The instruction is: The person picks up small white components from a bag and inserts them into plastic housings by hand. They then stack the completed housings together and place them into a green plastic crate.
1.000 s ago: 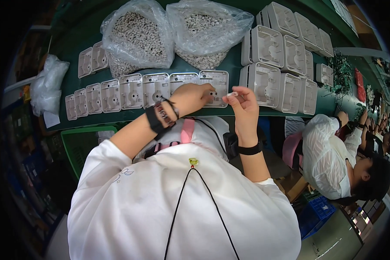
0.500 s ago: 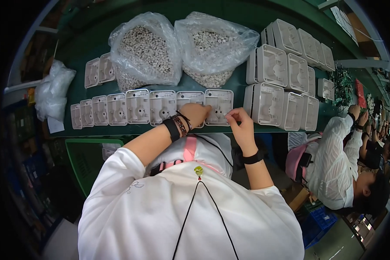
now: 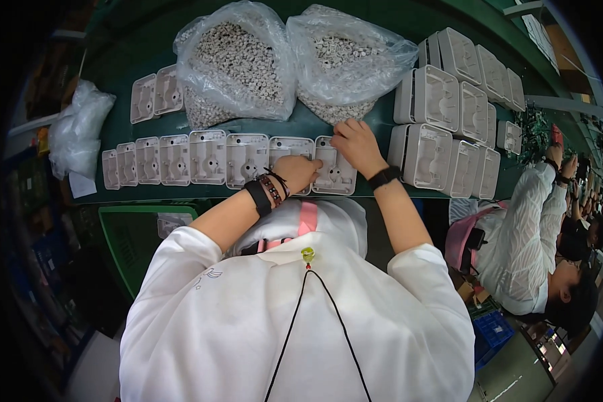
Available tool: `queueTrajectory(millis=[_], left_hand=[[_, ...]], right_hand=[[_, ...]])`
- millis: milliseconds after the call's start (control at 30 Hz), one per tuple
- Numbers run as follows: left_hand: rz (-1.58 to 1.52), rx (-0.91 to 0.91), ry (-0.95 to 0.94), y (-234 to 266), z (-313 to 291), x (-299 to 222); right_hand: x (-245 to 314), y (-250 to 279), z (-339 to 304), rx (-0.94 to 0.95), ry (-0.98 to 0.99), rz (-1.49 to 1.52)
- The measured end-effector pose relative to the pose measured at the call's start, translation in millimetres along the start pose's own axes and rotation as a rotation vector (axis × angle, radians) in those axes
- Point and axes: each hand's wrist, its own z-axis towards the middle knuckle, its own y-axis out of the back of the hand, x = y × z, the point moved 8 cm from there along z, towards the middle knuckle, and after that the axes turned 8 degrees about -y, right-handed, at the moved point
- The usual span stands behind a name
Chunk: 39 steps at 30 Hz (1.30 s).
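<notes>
A row of shallow off-white plastic housings (image 3: pixel 206 161) with round bosses inside runs along the table's near edge. My left hand (image 3: pixel 296 173) lies over the second housing from the right end, fingers curled, its fingertips at the left side of the end housing (image 3: pixel 335 175). What they pinch, if anything, is hidden. My right hand (image 3: pixel 356 144) is bent over the far right corner of that end housing, just below a clear plastic bag (image 3: pixel 355 84) of small off-white parts. Its fingers are drawn together, and I cannot make out anything in them.
A second bag of small parts (image 3: pixel 238 63) stands left of the first. Stacked housings (image 3: pixel 425 157) fill the right side; two more housings (image 3: pixel 169 90) lie back left. A crumpled plastic bag (image 3: pixel 80 127) hangs at the left edge. Another person (image 3: pixel 516 248) works at right.
My right hand has moved from the end housing's right side, away from me, to its far corner near the bag. My left hand stays at the same housings. The whole view has shifted slightly.
</notes>
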Motion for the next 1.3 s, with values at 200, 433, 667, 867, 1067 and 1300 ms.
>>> queueTrajectory(millis=[200,433,667,867,1067,1300], left_hand=[[-0.047,-0.105,-0.009,0.7,-6.0,6.2],[0.015,-0.111,0.012,-3.6,-8.4,8.5],[-0.051,-0.096,0.005,1.0,-10.4,7.7],[-0.263,-0.218,0.003,25.6,-26.6,13.7],[-1.310,-0.178,0.239,40.2,-49.6,24.0],[-1.569,-0.108,0.315,39.5,-60.4,14.8]], right_hand=[[0.1,-22.6,14.3,0.123,0.108,-0.025],[10.5,-30.4,12.4,0.211,0.198,-0.070],[11.2,-16.4,6.4,0.185,0.011,-0.071],[2.0,5.1,-7.7,0.050,-0.274,0.032],[67.8,41.1,4.6,-0.110,-0.538,0.468],[102.3,36.7,20.0,-0.113,-0.444,0.452]])
